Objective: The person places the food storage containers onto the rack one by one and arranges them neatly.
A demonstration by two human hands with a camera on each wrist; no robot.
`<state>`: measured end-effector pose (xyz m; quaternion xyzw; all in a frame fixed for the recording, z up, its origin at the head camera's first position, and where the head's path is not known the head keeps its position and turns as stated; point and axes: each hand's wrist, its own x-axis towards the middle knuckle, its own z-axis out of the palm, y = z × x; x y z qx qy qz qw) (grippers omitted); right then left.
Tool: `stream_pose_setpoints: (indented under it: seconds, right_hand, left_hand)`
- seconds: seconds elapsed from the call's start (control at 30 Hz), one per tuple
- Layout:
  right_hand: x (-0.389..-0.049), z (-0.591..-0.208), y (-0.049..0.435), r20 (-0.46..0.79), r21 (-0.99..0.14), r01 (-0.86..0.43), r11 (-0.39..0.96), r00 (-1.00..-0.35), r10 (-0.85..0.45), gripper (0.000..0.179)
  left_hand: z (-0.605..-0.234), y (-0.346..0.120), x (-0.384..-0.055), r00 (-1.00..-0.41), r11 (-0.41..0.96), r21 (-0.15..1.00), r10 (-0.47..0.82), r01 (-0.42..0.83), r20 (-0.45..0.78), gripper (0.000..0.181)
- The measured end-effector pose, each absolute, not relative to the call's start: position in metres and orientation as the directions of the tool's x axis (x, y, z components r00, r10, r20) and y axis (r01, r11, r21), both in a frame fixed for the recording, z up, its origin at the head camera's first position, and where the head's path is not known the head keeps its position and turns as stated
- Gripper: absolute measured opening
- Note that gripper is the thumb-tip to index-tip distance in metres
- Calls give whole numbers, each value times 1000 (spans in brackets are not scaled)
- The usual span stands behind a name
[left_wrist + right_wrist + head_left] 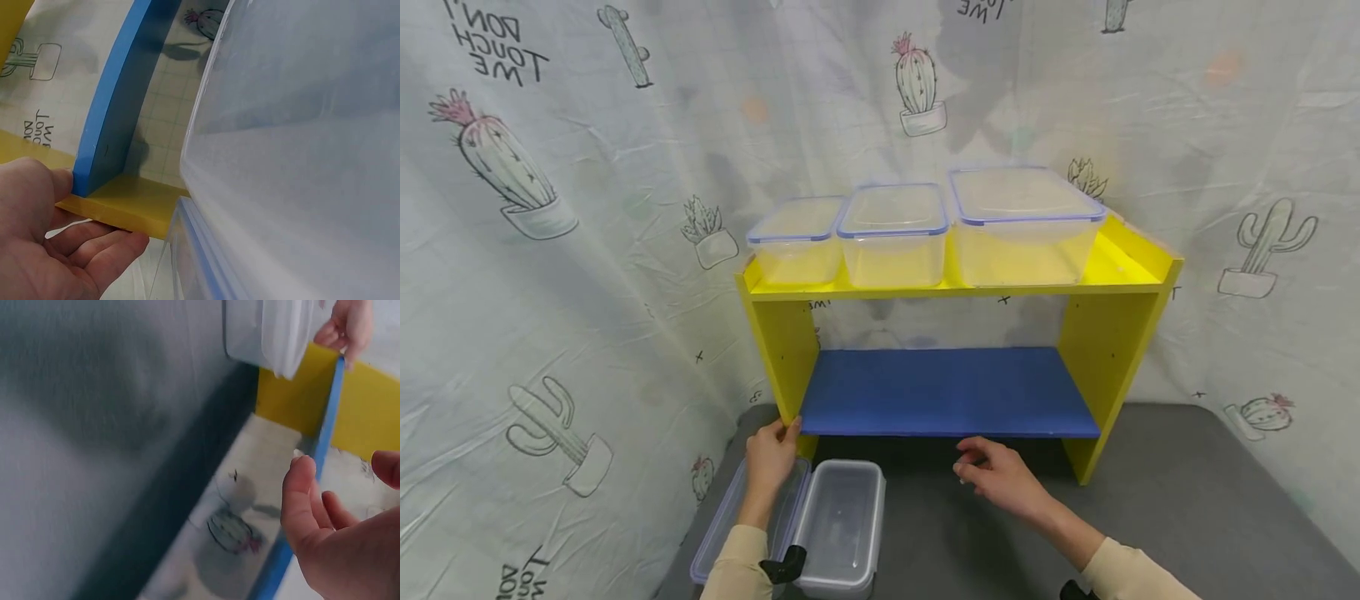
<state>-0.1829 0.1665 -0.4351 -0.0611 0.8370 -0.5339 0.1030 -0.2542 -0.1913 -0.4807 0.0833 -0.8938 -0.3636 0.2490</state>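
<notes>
A small shelf unit with yellow side panels [784,350] and a blue middle board [947,392] stands on the dark grey table. My left hand [771,458] grips the front edge of the left side panel, at the blue board's corner. In the left wrist view the thumb of that hand [37,231] lies by the blue board's end, with fingers under the yellow panel [131,203]. My right hand [1000,479], fingers loosely bent, hovers before the blue board's front edge and holds nothing. In the right wrist view its fingertips [302,467] overlap the blue edge.
Three clear lidded containers [891,242] with blue rims line the shelf's yellow top. Left of centre on the table, a clear container [842,525] stands beside another blue-rimmed one [722,525], partly hidden by my left forearm. A cactus-print cloth [625,167] hangs behind.
</notes>
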Motion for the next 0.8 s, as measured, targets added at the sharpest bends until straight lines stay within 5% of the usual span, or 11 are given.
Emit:
stream_pose_setpoints:
  seconds: [0.47,0.8]
  right_hand:
    - [-166,-499,103,-58,-965,-32,262,-943,-328,44]
    - [-156,-516,66,-51,-955,-26,294,-967,-249,48]
  left_hand:
    - [-481,-196,-253,-889,714,700,-303,27,344,30]
    - [-479,-194,-254,-888,708,706,-301,37,348,31]
